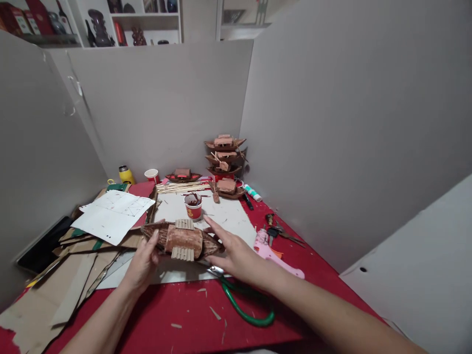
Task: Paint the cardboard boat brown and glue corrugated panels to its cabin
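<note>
A brown model boat (183,239) with a rounded cabin and pale corrugated strips sits just above the table in front of me. My left hand (143,260) cups its left end, fingers curled round the hull. My right hand (232,253) lies against its right end with fingers stretched out and apart. Green-handled scissors (243,305) lie under my right wrist on the red table (177,314).
A red paper cup (193,206) of dark paint stands behind the boat on white card. Finished boats (224,157) are stacked at the back, with sticks (180,187) beside them. A pink glue gun (269,250) lies to the right, cardboard sheets (73,280) to the left. Grey partitions surround the table.
</note>
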{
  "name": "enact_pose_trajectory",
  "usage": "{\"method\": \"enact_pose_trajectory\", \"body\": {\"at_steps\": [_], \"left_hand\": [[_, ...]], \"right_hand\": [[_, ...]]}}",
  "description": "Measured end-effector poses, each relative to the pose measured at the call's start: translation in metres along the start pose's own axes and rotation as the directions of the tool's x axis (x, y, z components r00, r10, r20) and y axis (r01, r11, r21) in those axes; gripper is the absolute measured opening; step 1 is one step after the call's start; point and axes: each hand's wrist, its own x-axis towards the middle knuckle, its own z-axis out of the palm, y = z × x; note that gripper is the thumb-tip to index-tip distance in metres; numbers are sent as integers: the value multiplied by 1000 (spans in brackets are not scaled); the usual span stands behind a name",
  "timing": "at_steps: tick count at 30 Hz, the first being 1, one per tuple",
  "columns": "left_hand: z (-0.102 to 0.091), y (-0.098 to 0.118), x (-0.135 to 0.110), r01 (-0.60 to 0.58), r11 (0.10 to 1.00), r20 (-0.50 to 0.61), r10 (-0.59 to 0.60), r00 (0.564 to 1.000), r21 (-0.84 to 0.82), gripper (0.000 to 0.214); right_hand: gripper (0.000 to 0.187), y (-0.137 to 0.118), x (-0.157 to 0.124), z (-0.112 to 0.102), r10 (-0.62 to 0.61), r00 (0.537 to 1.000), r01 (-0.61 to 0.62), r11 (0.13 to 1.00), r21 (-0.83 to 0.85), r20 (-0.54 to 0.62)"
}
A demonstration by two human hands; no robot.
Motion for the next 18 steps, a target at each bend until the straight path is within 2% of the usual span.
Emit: {"method": "enact_pose_trajectory", "body": {"at_steps": [5,8,11,14,16,18], "left_hand": [[-4,0,6,195,975,153,-210,966,110,41],[-5,-3,12,190,960,68,-208,976,205,37],[-8,-6,18,176,956,36,-190,981,235,32],[-11,-9,23,174,950,28,-188,982,258,30],[-14,-10,26,151,955,13,-160,987,255,30],[-16,-10,28,135,957,0,-140,990,258,29]], "right_hand": [[90,25,8,-6,-23,998,28,996,-87,54],[84,27,9,-7,-29,997,36,993,-112,65],[71,21,2,-21,-24,999,29,988,-155,34],[56,13,-18,-49,-8,994,-15,978,-207,-109],[48,11,-39,-69,78,964,-140,963,-232,-255],[44,13,-64,-85,201,911,-305,915,-262,-360]]}}
